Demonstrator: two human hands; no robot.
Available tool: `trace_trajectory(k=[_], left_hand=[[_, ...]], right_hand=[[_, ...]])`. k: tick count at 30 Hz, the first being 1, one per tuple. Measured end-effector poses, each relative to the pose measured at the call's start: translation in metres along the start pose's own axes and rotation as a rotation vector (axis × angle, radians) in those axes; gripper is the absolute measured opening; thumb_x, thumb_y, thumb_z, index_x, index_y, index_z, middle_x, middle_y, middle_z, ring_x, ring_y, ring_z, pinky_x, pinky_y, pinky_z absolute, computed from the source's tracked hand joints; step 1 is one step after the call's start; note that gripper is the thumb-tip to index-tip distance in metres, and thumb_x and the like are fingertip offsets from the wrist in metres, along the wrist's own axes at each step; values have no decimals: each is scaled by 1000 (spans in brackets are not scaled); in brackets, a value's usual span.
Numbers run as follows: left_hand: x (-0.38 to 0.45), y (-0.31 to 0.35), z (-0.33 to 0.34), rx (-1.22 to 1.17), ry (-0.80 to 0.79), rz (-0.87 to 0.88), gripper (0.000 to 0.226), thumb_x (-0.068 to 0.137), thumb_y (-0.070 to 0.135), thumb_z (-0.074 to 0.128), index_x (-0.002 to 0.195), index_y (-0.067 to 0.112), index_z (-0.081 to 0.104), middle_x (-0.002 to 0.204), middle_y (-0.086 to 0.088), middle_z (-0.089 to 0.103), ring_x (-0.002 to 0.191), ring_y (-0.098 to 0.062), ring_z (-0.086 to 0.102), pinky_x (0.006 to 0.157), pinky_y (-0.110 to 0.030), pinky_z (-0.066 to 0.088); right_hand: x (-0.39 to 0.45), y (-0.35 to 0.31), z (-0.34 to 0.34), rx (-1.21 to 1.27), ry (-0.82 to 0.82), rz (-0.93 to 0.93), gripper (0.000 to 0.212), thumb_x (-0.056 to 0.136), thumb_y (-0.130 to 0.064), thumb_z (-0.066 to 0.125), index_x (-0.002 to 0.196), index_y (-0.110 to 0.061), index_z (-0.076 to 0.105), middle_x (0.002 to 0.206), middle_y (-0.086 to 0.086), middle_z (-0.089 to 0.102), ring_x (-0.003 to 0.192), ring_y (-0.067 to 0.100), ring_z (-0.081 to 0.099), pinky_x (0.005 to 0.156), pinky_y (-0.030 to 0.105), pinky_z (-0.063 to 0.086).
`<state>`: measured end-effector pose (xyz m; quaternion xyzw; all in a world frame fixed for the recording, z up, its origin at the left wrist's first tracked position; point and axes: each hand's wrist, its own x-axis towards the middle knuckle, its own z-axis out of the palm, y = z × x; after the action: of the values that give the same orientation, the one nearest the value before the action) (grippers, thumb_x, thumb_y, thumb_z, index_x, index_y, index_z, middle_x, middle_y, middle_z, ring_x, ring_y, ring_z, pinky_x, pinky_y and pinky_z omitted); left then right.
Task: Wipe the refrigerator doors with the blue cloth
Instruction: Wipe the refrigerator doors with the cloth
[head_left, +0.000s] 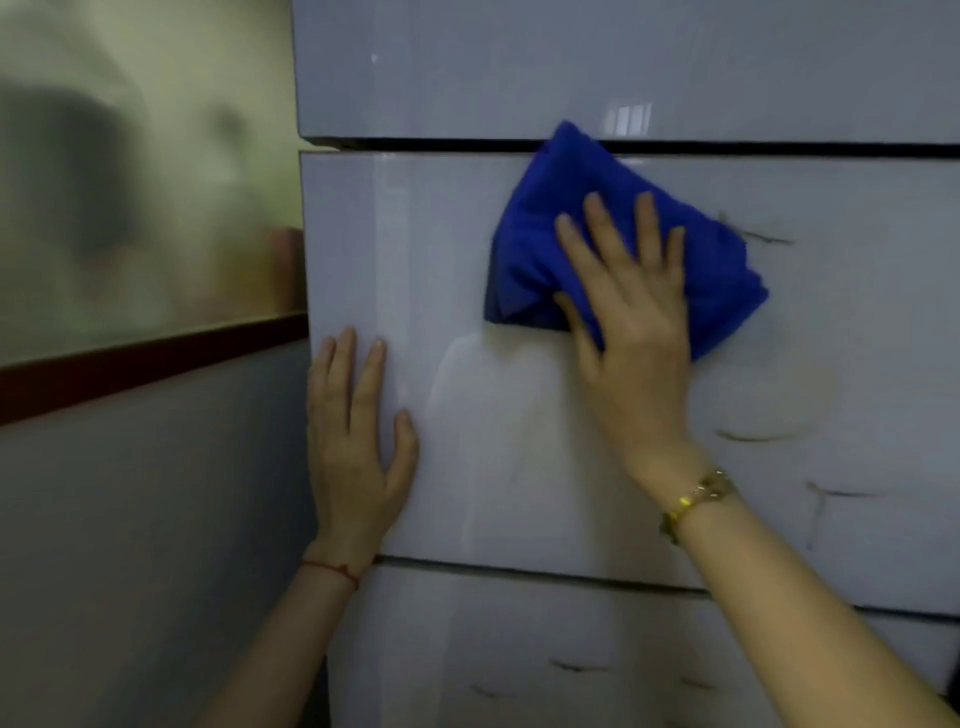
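Blue cloth (613, 234): I see it bunched against the middle door (857, 322), its top corner lapping over the dark seam (415, 144) below the upper door (519, 67).
Right hand (631, 332): I have it spread flat on the cloth, fingers splayed, pressing it to the panel, not gripping it.
Left hand (358, 441): flat and bare on the same door near its left edge, fingers apart, bracing.
Slip risk: with only palm pressure, I judge the cloth could slide out or drop if the pressure eases mid-stroke.
Snag risk: the corner at the seam may catch in the gap if I push upward.
Missed marks: dark scuffs (763, 236) lie right of the cloth and on the lower door (571, 665); a short stroke would leave them.
Fresh prints: my bare left palm could smudge the glossy panel.
Wet streak (483, 415): a pale patch below the cloth may dry streaky.
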<state>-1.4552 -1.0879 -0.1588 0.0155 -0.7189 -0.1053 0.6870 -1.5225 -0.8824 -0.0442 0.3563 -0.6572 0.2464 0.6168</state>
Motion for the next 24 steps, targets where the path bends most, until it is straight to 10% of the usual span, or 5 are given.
trace_trajectory(k=[6,13,21,24], left_hand=[[0,-5,-1,29,-21,36,55,96,21,45,148,4,37,160,-15,26,152,-32,19,125,-43,20],[-1,-2,-1,38,13,30,55,95,20,45,148,5,37,159,-16,28,152,-33,20,124,-46,22],[-1,-4,1,41,19,37,56,95,20,46,148,5,36,160,-15,26,152,-31,18,125,-44,20],[-1,-2,2,40,24,24,55,95,19,45,148,4,37,159,-15,27,153,-30,18,125,-44,20]], right_hand=[[-133,7,-11,-89,-286,-351,44,102,-15,37,146,-22,36,155,-3,32,148,22,22,123,39,20],[15,54,-33,-41,131,166,41,102,-25,41,143,-19,42,152,5,38,147,29,20,124,40,6],[-111,42,-29,-107,-238,-348,45,99,-13,43,143,-20,41,151,1,39,147,23,25,123,39,17],[-39,59,-36,-61,-86,-152,47,97,-10,47,142,-18,41,152,3,37,147,28,22,124,40,8]])
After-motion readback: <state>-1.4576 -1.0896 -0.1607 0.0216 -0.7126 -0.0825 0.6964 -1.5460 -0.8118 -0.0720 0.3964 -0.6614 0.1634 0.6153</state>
